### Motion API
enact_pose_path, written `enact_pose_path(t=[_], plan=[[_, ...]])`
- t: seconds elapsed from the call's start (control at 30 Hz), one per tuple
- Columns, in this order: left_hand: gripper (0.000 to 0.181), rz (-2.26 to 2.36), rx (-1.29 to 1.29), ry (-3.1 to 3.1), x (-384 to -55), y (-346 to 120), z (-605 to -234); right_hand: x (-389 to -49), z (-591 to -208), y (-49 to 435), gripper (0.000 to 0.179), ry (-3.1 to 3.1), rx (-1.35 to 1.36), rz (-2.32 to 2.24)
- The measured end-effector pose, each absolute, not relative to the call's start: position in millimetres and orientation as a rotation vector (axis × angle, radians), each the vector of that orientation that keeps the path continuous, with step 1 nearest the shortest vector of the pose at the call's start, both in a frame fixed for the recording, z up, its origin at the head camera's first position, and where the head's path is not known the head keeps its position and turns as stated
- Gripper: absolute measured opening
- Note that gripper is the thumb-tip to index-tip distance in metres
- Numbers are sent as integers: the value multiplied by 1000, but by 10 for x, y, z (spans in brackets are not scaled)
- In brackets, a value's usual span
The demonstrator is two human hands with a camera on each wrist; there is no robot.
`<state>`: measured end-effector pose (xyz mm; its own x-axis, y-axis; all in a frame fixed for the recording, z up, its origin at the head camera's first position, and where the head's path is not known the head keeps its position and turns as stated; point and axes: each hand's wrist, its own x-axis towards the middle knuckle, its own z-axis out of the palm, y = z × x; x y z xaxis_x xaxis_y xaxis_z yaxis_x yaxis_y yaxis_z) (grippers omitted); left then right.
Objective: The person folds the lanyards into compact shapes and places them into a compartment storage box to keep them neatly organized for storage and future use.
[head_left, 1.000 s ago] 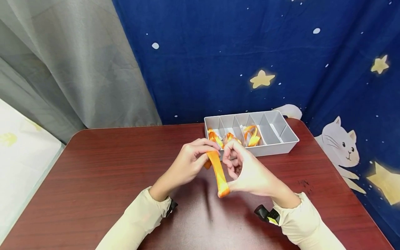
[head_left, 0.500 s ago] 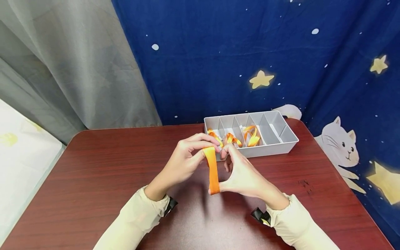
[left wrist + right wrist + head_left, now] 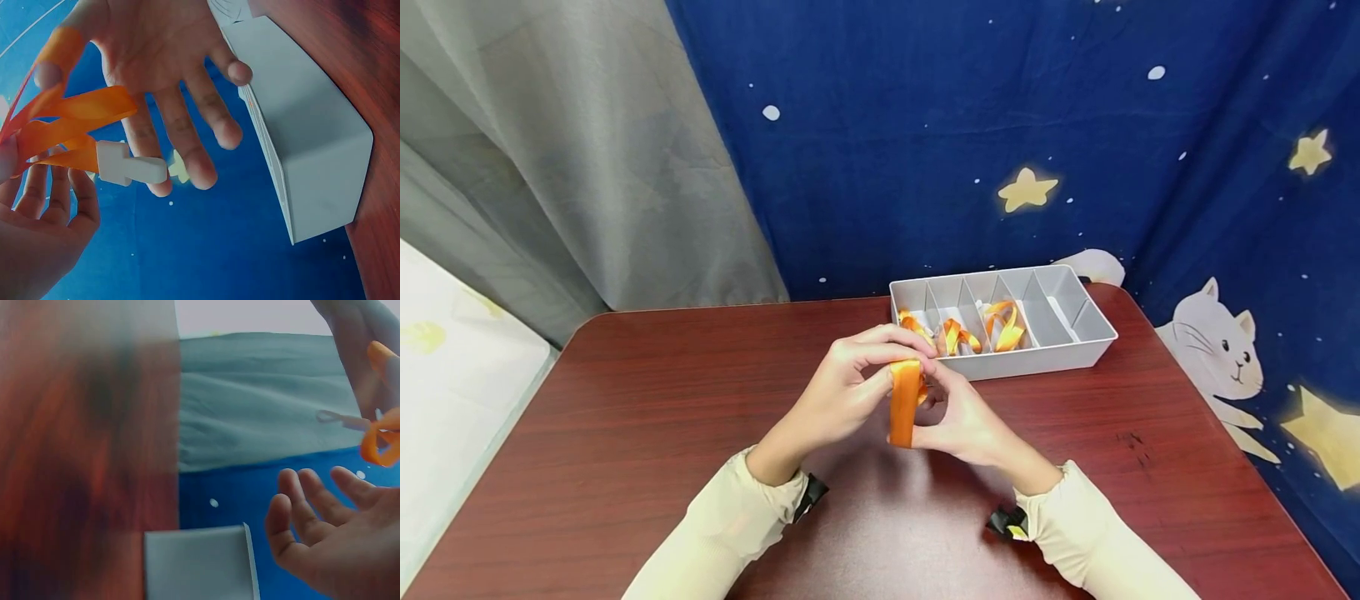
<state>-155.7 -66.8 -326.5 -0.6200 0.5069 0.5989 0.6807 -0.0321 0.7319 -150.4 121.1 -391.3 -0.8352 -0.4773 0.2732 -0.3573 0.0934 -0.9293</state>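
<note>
Over the table, my left hand (image 3: 842, 387) pinches an orange ribbon (image 3: 904, 408) between thumb and fingertips. The ribbon loops down around the thumb of my right hand (image 3: 973, 421), whose forefinger reaches the left fingertips. In the left wrist view the right hand (image 3: 165, 56) is spread, its fingers nearly straight, with ribbon wrapped across its thumb. A white plastic clip (image 3: 115, 164) at the ribbon's end lies across the right forefinger in that view. The right wrist view shows the right fingers (image 3: 309, 509) loosely bent, and orange ribbon (image 3: 372, 447) at the edge.
Just beyond my hands stands a grey divided tray (image 3: 1045, 362) at the table's back edge. Orange ribbons (image 3: 1009, 329) lie in its three left compartments. The dark red table (image 3: 700, 400) meets a grey curtain (image 3: 625, 183) and a blue starry one (image 3: 880, 150).
My right hand has moved left, close against the left hand. The ribbon loop on its thumb has shifted left and looks shorter, while the left hand has barely moved.
</note>
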Motion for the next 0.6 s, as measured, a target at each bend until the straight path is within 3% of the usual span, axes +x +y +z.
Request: enact_pose_path(t=[0.6], plan=[[15,-1732,-1236,-2066,-1581,-720,-3195,-1451,-3899,989,41,2317,-1008,-2008]])
